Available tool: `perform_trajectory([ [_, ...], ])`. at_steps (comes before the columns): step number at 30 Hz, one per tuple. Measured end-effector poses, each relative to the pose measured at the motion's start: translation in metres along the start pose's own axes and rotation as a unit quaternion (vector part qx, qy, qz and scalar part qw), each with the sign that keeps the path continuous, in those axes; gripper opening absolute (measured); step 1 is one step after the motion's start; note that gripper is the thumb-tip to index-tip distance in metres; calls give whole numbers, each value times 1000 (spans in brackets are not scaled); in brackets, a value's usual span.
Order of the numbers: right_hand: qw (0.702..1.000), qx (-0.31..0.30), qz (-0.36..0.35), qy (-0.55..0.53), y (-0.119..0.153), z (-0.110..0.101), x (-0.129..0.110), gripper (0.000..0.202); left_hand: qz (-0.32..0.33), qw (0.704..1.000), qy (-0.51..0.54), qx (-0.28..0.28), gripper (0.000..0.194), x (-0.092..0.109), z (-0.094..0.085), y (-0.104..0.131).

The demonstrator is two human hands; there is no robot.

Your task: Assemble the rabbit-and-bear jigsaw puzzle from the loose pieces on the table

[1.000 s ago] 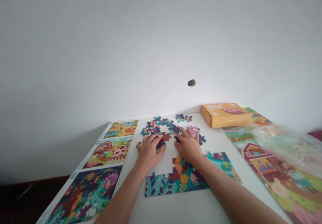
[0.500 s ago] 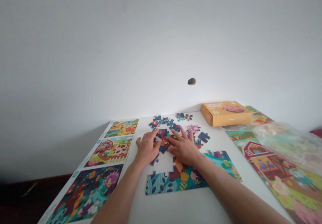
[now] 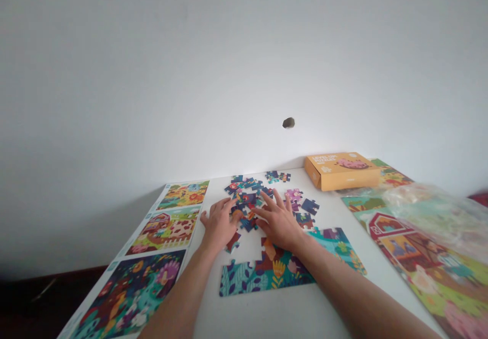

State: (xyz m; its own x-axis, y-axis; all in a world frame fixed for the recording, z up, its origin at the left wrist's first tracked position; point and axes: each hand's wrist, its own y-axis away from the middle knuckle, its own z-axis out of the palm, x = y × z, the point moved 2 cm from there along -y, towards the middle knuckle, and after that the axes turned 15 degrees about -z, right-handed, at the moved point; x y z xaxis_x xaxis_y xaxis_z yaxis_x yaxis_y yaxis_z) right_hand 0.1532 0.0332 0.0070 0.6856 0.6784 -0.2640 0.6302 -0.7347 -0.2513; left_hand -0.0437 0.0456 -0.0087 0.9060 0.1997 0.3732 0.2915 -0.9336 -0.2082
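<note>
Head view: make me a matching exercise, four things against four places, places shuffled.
Things
1. Orange cardboard box
2. Crumpled clear plastic
3. Joined section of colourful jigsaw
4. White-bordered sheet of printed pictures

Places
A. Over part of the large farm picture
B. Along the left side of the white table
C. Near the pale wall, at the far right part of the table
D. Partly hidden by the right forearm

Pairs: 1-C, 2-A, 3-D, 4-B
</note>
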Motion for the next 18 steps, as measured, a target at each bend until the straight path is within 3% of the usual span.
perform_trajectory([
  [2, 1000, -2, -16, -8, 0, 1, -1, 37, -6, 1000, 3, 6, 32, -1, 0, -1],
  [7, 999, 11, 44, -9, 1, 5, 6, 33, -31, 999, 5, 30, 31, -2, -1, -2],
  [10, 999, 22, 42, -8, 1, 6, 7, 30, -21, 999, 8, 36, 28, 1, -6, 1],
  [15, 998, 38, 49, 2, 1, 5, 6, 27, 71, 997, 1, -20, 36, 8, -12, 9],
  [18, 997, 41, 57, 11, 1, 5, 6, 26, 58, 998, 8, -28, 46, 5, -11, 7],
])
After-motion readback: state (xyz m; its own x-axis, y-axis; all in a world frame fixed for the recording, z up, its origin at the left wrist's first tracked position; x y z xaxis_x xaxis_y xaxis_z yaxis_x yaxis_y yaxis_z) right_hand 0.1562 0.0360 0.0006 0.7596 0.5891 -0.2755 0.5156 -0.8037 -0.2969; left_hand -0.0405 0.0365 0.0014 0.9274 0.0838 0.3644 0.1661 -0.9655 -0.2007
